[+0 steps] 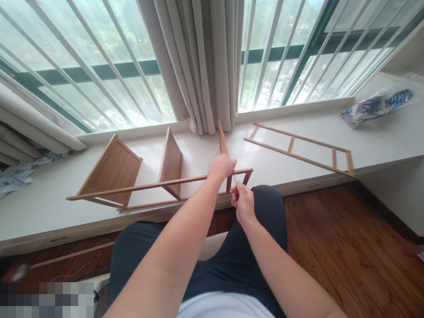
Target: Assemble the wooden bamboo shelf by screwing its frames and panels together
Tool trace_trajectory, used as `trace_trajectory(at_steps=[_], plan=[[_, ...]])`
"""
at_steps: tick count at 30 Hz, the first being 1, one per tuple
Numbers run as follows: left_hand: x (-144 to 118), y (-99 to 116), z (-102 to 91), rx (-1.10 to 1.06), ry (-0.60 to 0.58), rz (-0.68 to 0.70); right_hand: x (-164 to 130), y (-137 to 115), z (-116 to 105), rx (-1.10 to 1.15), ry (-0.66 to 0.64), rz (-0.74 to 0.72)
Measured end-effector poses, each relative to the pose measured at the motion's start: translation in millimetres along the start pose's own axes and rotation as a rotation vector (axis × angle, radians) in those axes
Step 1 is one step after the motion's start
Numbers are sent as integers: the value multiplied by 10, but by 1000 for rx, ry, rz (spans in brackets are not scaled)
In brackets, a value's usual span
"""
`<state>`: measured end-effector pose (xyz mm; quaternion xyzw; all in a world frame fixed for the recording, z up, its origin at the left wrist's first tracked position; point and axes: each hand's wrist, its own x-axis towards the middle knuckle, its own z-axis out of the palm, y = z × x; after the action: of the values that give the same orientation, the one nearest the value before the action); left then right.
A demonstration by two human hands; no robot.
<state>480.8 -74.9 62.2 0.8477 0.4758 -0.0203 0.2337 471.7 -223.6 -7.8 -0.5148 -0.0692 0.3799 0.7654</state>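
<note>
A half-built wooden shelf (pixel 132 187) lies on its side on the white window ledge (pixel 49 194), with three upright panels fixed to a ladder-like side frame. My left hand (pixel 221 166) grips the rightmost panel (pixel 223 140) where it meets the frame. My right hand (pixel 242 201) is just below it, pinching a thin metal tool (pixel 234 178), likely a hex key, whose tip points up at the frame's right end. I sit facing the ledge with my knee raised under my hands.
A second ladder-like side frame (pixel 300 148) lies flat on the ledge to the right. A clear bag with patterned fabric (pixel 376 106) sits at the far right. Curtains (pixel 198 62) hang behind the shelf. Crumpled paper (pixel 20 174) lies at the left. Wooden floor is below.
</note>
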Motion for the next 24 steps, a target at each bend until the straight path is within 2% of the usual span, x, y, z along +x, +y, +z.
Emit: trace_trajectory(at_steps=[5, 8, 13, 24], plan=[[-11, 13, -12, 3, 1, 1, 90, -17, -36, -143, -91, -20], [-10, 14, -13, -2, 1, 0, 72, -28, 4, -91, -147, 6], [-18, 7, -18, -13, 0, 6, 47, -41, 51, 13, -167, 71], [-38, 11, -27, -21, 9, 10, 29, -69, 116, 103, -229, 60]])
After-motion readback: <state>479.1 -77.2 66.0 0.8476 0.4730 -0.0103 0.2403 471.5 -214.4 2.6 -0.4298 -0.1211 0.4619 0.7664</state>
